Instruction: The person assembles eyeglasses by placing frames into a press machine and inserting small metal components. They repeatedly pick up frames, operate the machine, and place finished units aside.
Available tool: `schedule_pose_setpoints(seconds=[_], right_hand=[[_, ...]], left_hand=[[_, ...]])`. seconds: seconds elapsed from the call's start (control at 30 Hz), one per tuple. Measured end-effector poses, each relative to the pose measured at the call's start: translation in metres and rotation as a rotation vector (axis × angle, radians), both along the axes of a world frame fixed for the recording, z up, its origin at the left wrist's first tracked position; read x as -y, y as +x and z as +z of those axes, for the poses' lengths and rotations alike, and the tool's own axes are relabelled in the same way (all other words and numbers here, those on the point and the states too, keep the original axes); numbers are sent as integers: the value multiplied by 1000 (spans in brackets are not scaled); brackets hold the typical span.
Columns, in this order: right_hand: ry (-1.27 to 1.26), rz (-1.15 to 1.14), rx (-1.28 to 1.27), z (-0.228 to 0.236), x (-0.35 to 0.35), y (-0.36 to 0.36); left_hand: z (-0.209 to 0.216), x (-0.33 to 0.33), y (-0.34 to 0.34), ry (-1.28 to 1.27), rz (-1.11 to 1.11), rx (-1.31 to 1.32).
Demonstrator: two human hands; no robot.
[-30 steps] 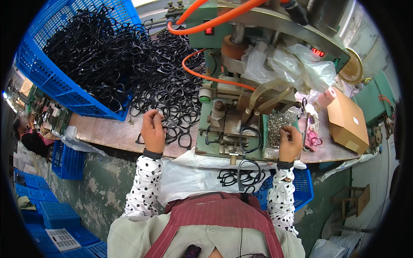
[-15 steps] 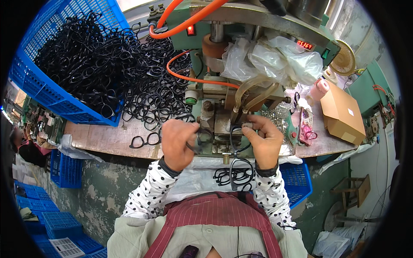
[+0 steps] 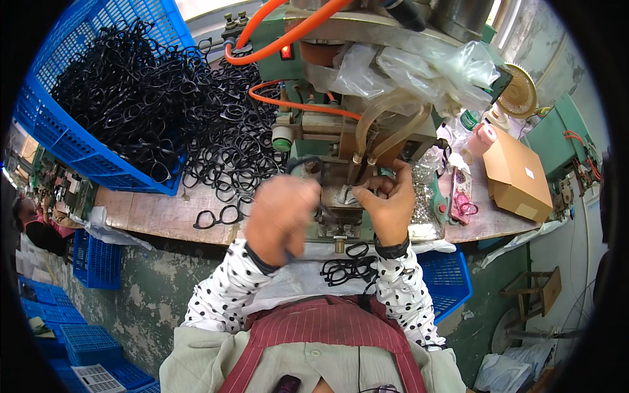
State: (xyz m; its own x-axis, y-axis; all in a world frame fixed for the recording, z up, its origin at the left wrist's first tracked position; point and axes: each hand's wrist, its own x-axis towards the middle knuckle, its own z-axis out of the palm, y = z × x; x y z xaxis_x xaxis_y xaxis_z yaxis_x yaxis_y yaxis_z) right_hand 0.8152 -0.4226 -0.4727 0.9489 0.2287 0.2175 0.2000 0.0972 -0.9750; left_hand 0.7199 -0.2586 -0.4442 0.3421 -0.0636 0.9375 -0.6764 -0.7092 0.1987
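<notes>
My left hand (image 3: pixel 280 219), smeared by motion, is closed on a black eyeglass frame (image 3: pixel 308 162), whose rim shows beyond the fingers beside the press. My right hand (image 3: pixel 391 206) is at the press's metal fixture (image 3: pixel 337 193), thumb and fingertips pinched together; what they hold, if anything, is hidden. Two clear hoses (image 3: pixel 369 134) come down just above those fingertips. Below the fixture, several black eyeglass frames (image 3: pixel 341 272) lie on a pale sheet at my lap.
A tilted blue crate (image 3: pixel 85 147) spills a heap of black eyeglass frames (image 3: pixel 229 150) over the table at left. Orange hoses (image 3: pixel 295 33) cross the green press. At right stand a cardboard box (image 3: pixel 517 173) and a pink spool (image 3: pixel 483 137). A blue basket (image 3: pixel 449 281) sits below the table edge.
The eyeglass frame that hung from my right hand is out of it, and another frame now shows atop the lap pile. My left hand has moved slightly right with its frame.
</notes>
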Motion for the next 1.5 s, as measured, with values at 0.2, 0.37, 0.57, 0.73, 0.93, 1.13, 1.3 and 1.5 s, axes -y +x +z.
schedule_pose_setpoints(seconds=[0.2, 0.37, 0.57, 0.73, 0.93, 1.13, 1.3, 1.5], right_hand=[[51, -27, 29, -1, -5, -6], [169, -30, -26, -12, -2, -4], [-663, -586, 442, -76, 93, 71], [-871, -391, 244, -71, 135, 51], [-910, -362, 439, -105, 129, 52], [-468, -462, 250, -115, 120, 56], [-386, -485, 168, -123, 119, 58], [-643, -531, 359, -113, 112, 50]], left_hand=[[25, -6, 1, -621, -99, -360], [-15, 8, -3, 226, -142, -133], [-41, 36, 4, 321, -220, -212], [-41, 32, 5, 305, -229, -254], [-44, 35, 4, 293, -195, -218], [-44, 21, -15, 333, 32, -230], [-112, -68, -59, 149, 649, -468], [-162, -159, -115, 14, 898, -952]])
